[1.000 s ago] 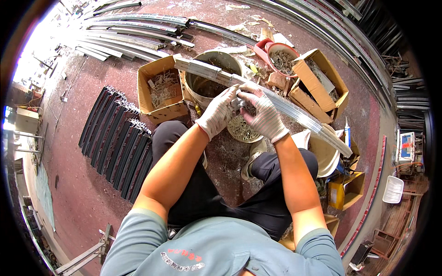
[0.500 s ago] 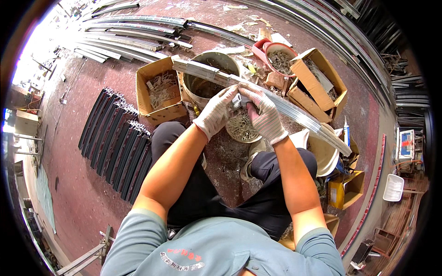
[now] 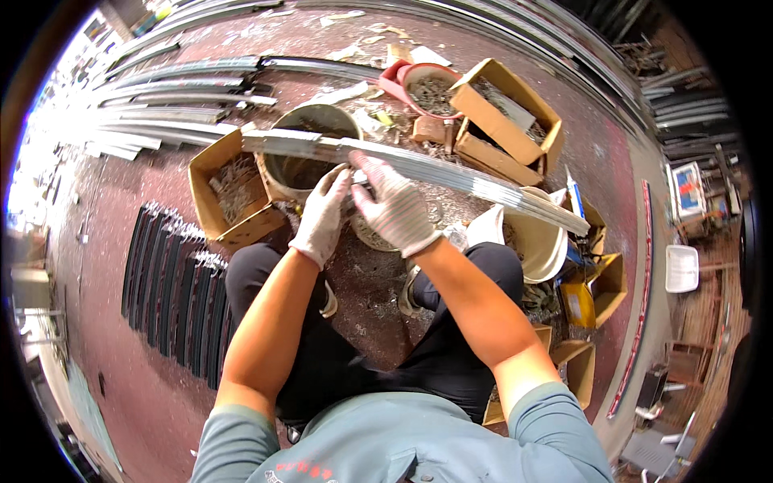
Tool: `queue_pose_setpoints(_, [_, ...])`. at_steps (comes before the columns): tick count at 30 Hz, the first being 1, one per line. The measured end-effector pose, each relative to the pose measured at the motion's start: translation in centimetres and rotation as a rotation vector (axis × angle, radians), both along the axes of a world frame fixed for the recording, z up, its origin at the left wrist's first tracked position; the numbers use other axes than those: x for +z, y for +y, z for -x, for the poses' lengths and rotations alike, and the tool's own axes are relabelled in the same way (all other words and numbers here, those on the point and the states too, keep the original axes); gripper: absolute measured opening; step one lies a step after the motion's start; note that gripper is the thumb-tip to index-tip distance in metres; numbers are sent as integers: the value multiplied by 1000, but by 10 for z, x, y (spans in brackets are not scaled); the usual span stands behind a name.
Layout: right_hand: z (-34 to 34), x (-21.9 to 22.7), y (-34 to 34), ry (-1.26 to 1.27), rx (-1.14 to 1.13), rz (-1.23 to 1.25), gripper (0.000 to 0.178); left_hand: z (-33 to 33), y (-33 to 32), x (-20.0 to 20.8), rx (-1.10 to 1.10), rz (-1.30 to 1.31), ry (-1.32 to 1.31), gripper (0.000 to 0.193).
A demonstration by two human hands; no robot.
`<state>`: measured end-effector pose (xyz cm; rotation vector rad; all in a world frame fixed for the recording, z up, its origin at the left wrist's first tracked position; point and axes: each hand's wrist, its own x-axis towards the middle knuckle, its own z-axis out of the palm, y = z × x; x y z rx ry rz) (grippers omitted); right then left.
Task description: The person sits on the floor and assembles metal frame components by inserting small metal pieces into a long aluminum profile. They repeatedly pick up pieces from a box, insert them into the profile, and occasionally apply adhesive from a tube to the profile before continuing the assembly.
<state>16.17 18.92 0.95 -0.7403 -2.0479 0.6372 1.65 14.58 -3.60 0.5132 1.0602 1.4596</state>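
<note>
Head: brown box (image 3: 229,193) left of hands.

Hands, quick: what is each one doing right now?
Left hand: gloved, fingers closed on the long metal strip.
Right hand: gloved, at the same strip; whether it grips anything cannot be told.

A long metal strip (image 3: 451,173) lies across a bucket (image 3: 310,153), cardboard box (image 3: 229,189) to its left.
</note>
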Motion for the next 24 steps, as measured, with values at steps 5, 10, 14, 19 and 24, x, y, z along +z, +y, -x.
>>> queue_pose_setpoints(5, [7, -8, 6, 45, -7, 11, 43, -2, 2, -3, 92, -8, 10, 50])
queue_pose_setpoints(10, [-1, -3, 8, 89, -24, 108, 45, -2, 5, -12, 98, -19, 53, 51])
queue_pose_setpoints(14, [-3, -10, 7, 56, -46, 90, 51, -9, 7, -8, 144, -46, 112, 52])
queue_pose_setpoints(19, [0, -7, 3, 6, -43, 16, 55, -12, 5, 6, 170, -47, 335, 52])
queue_pose_setpoints(24, [-2, -13, 9, 27, -19, 16, 58, -19, 2, 14, 189, -94, 300, 64])
